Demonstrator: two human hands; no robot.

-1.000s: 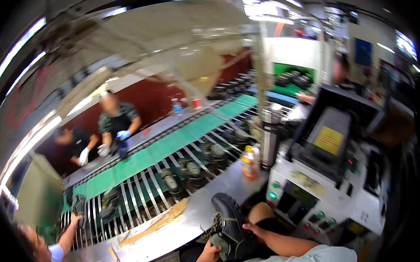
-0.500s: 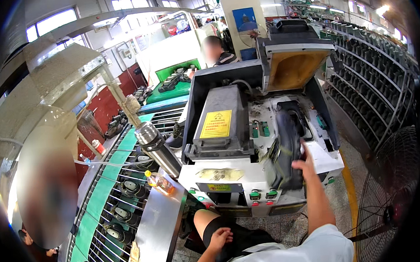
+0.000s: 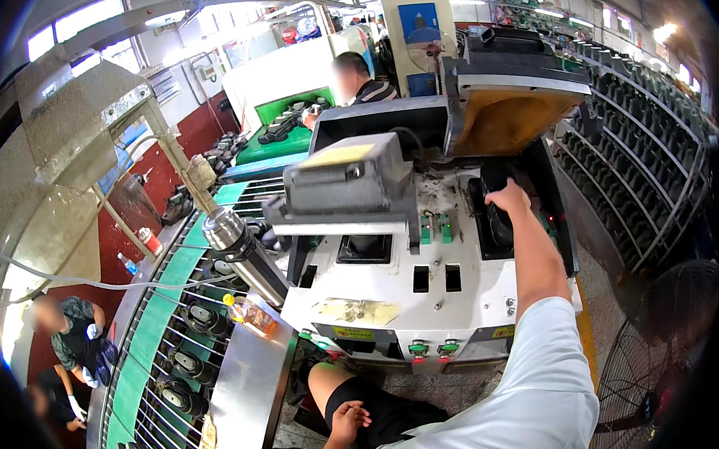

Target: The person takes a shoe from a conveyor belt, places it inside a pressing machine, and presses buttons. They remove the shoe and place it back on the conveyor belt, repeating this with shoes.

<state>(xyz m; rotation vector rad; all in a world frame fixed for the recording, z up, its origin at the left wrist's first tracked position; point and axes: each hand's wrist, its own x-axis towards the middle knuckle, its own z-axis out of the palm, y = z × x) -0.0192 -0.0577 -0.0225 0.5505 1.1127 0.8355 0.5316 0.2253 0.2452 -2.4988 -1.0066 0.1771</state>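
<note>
My right hand reaches to the right bay of a white and black shoe press. Its fingers wrap round the upper end of a dark shoe, which lies lengthwise in the bay's black recess. Much of the shoe is under my hand and wrist. Above the bay, the right lid stands raised, its yellow-brown inner pad showing. The left lid is lifted partway over a dark recess. Near my thigh, my left hand is loosely curled, with nothing visible in it.
To the left runs a roller conveyor carrying several shoes. A steel flask and a drink bottle stand beside the press. A fan and a shoe rack are at right. One person works behind; others are at far left.
My right hand has carried the shoe forward from the press's front edge into the right bay. The left lid has risen from its lowered position. My left hand stays by my thigh.
</note>
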